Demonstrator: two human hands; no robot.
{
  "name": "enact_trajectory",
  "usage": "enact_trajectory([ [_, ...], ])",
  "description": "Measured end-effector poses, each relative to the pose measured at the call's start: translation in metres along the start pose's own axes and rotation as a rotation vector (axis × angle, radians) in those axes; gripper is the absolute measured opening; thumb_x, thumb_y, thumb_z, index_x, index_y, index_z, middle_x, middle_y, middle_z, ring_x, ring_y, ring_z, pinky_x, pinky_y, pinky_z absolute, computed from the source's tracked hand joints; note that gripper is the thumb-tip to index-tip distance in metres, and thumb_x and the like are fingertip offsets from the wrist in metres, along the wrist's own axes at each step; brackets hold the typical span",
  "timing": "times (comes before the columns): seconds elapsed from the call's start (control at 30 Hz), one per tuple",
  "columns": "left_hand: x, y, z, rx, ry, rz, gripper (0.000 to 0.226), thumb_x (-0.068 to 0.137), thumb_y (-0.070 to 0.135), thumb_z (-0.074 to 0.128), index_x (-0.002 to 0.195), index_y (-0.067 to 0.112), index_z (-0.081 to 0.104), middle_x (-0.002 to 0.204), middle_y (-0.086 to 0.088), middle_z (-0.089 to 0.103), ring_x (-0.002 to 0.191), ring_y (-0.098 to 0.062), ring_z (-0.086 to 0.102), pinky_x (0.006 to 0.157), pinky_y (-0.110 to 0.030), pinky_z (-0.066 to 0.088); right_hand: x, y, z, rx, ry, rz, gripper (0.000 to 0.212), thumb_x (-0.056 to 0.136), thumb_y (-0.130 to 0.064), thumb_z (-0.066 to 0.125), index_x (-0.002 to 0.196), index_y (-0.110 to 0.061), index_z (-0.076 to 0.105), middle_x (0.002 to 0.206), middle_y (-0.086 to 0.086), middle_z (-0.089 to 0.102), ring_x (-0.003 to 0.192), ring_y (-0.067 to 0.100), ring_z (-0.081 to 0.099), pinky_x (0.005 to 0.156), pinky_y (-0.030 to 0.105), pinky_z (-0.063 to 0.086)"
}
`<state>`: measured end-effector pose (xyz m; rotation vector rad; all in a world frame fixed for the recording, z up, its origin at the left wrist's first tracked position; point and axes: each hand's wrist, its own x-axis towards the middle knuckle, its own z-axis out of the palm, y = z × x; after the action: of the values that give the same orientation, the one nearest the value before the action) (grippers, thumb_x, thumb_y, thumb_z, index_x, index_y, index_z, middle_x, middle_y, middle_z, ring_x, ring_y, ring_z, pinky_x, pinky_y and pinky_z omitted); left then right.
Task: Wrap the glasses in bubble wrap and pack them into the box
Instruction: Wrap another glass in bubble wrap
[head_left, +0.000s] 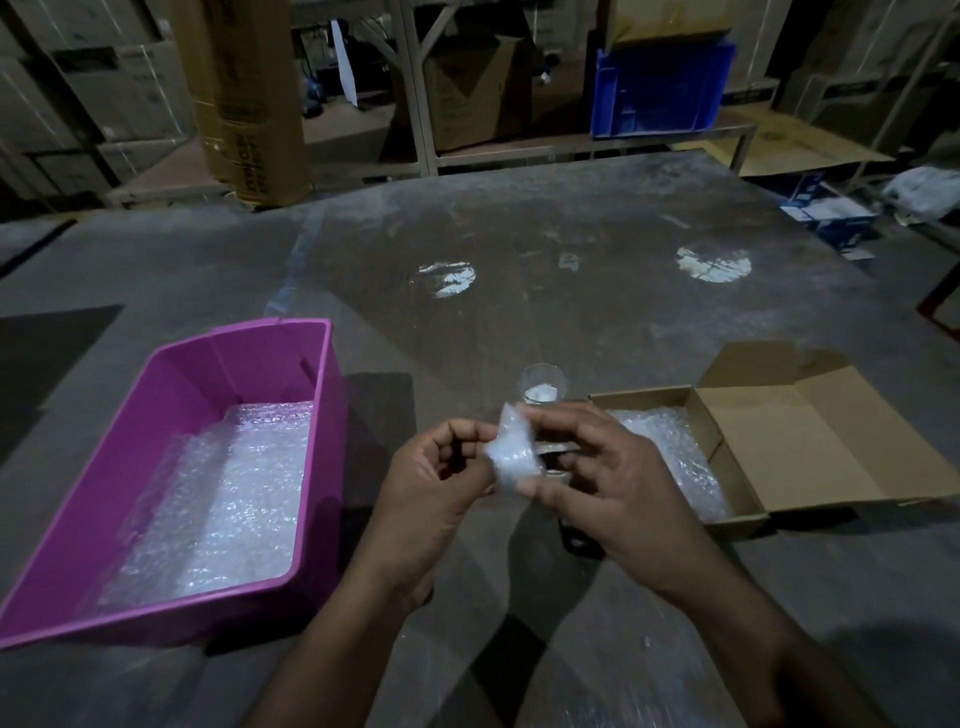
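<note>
Both hands, left hand (436, 467) & right hand (608, 473), pinch a small bubble wrap bundle (511, 454) above the table (519, 291), btw the pink bin (171, 467) & the cardboard box (727, 447). A bare glass (543, 384) stands just behind, next to the box.

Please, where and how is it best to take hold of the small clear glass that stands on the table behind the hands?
Grip the small clear drinking glass around its side wall, near the middle. It stands upright with its open mouth up, so coming from above and closing fingers on opposite sides looks safest. The open brown cardboard box sits close on its right, so approach from the near or left side.
</note>
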<state>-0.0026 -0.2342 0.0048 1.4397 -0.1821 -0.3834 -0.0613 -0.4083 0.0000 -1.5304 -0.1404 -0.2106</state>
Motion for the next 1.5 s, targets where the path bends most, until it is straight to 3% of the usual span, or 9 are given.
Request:
enact_trajectory([
  [0.13,0.001,-0.003,0.007,-0.025,-0.030,-0.039,0.014,0.092,-0.002,0.066,0.106,-0.003,0.063,0.093,-0.016,0.064,0.084,-0.017,0.063,0.069,-0.023,0.056,0.001,0.008,-0.004,-0.114,0.004,-0.036,0.038,0.083,-0.016,0.079,0.119,-0.025,0.073,0.125,-0.006,0.063,0.120,0.019,0.063,0.090,0.041,0.059],
  [0.33,0.004,0.003,0.000,-0.136,-0.202,-0.092,0.039,0.083,0.011,0.072,0.120,0.002,0.066,0.120,-0.019,0.071,0.110,-0.028,0.069,0.094,-0.039,0.059,0.009,0.000,-0.034,-0.195,0.047,-0.003,0.026,0.083,-0.004,0.078,0.105,-0.018,0.077,0.114,-0.003,0.067,0.108,0.017,0.068,0.084,0.032,0.061],
  [0.5,0.012,-0.010,-0.006,0.074,-0.080,-0.005,0.024,0.087,0.018,0.074,0.111,0.017,0.072,0.109,-0.003,0.074,0.105,-0.021,0.071,0.086,-0.034,0.061,0.027,-0.002,-0.067,-0.540,0.162,0.025,0.020,0.083,-0.021,0.081,0.101,-0.028,0.076,0.111,-0.009,0.065,0.099,0.010,0.067,0.081,0.032,0.061],
  [0.6,0.018,-0.025,-0.003,0.294,0.010,0.040,0.025,0.085,0.025,0.080,0.108,0.026,0.072,0.104,0.006,0.073,0.098,-0.012,0.069,0.080,-0.025,0.059,0.038,0.001,-0.066,-0.690,0.098,0.038,0.022,0.081,-0.028,0.082,0.102,-0.034,0.076,0.104,-0.012,0.063,0.094,0.004,0.065,0.079,0.023,0.057],
  [0.7,0.021,-0.036,0.003,0.427,0.025,0.050,0.043,0.080,0.029,0.085,0.118,0.032,0.065,0.111,0.013,0.067,0.097,0.001,0.065,0.079,-0.020,0.058,0.047,0.004,-0.054,-0.864,0.009,0.033,0.023,0.085,-0.027,0.080,0.107,-0.033,0.075,0.106,-0.015,0.062,0.095,0.000,0.061,0.077,0.017,0.052],
  [0.8,0.026,-0.044,0.009,0.505,0.014,0.097,0.059,0.076,0.032,0.088,0.126,0.036,0.058,0.120,0.020,0.061,0.101,0.008,0.060,0.081,-0.022,0.058,0.055,0.012,-0.045,-1.025,-0.111,0.008,0.026,0.086,-0.024,0.077,0.111,-0.031,0.073,0.113,-0.014,0.061,0.098,0.006,0.061,0.084,0.027,0.052],
  [1.0,0.035,-0.054,0.015,0.605,-0.004,0.159,0.067,0.076,0.032,0.088,0.133,0.037,0.053,0.127,0.025,0.054,0.105,0.018,0.052,0.074,-0.003,0.047,0.058,0.022,-0.031,-1.242,-0.236,-0.001,0.032,0.087,-0.023,0.069,0.119,-0.027,0.071,0.119,-0.007,0.057,0.103,0.016,0.061,0.081,0.030,0.047],
  [1.23,0.045,-0.068,0.019,0.658,0.006,0.167,0.070,0.074,0.039,0.088,0.135,0.040,0.054,0.124,0.025,0.059,0.096,0.009,0.058,0.079,-0.024,0.056,0.068,0.021,-0.023,-1.466,-0.314,0.009,0.030,0.084,-0.020,0.070,0.113,-0.026,0.072,0.110,-0.001,0.063,0.094,0.019,0.065,0.074,0.031,0.051],
  [1.5,0.051,-0.074,0.018,0.692,0.040,0.181,0.063,0.075,0.036,0.088,0.129,0.038,0.056,0.120,0.022,0.058,0.098,0.015,0.053,0.080,-0.019,0.054,0.074,0.032,-0.025,-1.463,-0.288,0.061,0.022,0.081,-0.025,0.076,0.102,-0.024,0.071,0.102,-0.002,0.068,0.091,0.020,0.066,0.070,0.029,0.046],
])
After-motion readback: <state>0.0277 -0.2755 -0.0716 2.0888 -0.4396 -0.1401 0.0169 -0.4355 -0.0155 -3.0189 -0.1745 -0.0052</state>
